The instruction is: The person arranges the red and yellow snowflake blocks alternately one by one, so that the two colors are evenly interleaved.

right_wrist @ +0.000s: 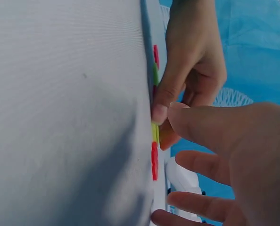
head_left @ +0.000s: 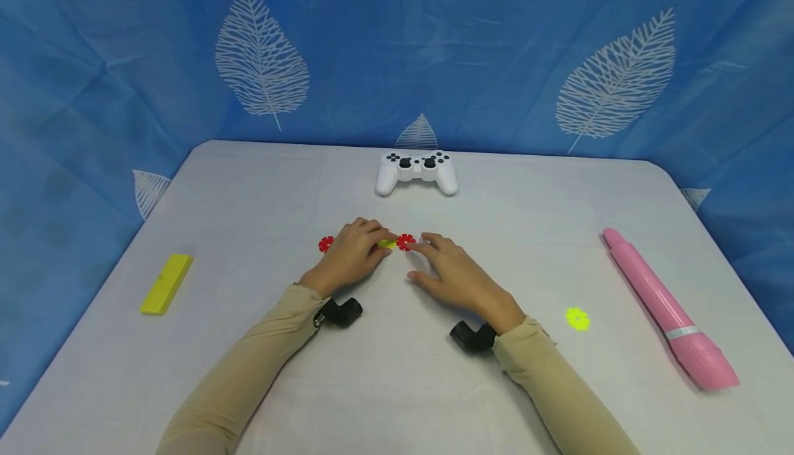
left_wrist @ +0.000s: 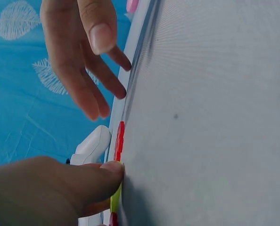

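Observation:
A row of small flower-shaped plastic discs with slotted edges lies on the white table. My left hand [head_left: 355,251] covers much of it and pinches a yellow disc [head_left: 387,243] between thumb and fingers. Beyond that disc, the right-end red disc [head_left: 406,242] joins the row. Another red disc [head_left: 325,244] shows left of the hand, and the right wrist view reveals a green disc [right_wrist: 155,73] near it. My right hand [head_left: 455,274] hovers beside the right-end red disc with spread, relaxed fingers, holding nothing. In the head view its index fingertip overlaps that disc's edge.
A white game controller [head_left: 417,172] lies behind the hands. On the left is a yellow block [head_left: 166,284]. A loose yellow disc [head_left: 577,318] lies right of the right forearm, and a folded pink umbrella [head_left: 666,303] lies along the right side. Blue leaf-patterned cloth [head_left: 422,48] hangs behind.

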A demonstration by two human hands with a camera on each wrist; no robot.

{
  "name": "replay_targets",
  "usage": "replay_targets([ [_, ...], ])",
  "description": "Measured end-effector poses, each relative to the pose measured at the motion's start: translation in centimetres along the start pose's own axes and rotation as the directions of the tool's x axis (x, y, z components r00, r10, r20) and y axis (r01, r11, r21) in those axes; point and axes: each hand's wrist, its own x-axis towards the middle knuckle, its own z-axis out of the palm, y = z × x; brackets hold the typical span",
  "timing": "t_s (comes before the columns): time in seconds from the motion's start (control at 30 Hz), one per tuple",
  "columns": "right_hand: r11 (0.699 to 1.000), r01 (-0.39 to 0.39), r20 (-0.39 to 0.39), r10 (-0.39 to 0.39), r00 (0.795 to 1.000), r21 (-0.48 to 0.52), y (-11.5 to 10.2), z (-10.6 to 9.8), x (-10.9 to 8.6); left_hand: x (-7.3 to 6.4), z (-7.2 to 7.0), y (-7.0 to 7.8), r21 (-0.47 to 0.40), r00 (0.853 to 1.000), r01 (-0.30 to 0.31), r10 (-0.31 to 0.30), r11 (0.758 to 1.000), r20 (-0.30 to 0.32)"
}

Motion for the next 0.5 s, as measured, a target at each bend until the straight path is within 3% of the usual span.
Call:
replay_targets([
  [0.2,1.0,-0.02,-0.01,0.02,1.0,-0.006,0.5,-0.8,-1.5,0.2,0.1,0.3,0.0,1.0,0.01,-0.01,1.0,0.003],
  [0.5,0.998,-0.055,-0.055,0.055,0.997,0.006,2.4,-1.9,-5.5,1.0,0.2,1.2,0.003,0.997,0.039,-0.039,0.999,0.073],
])
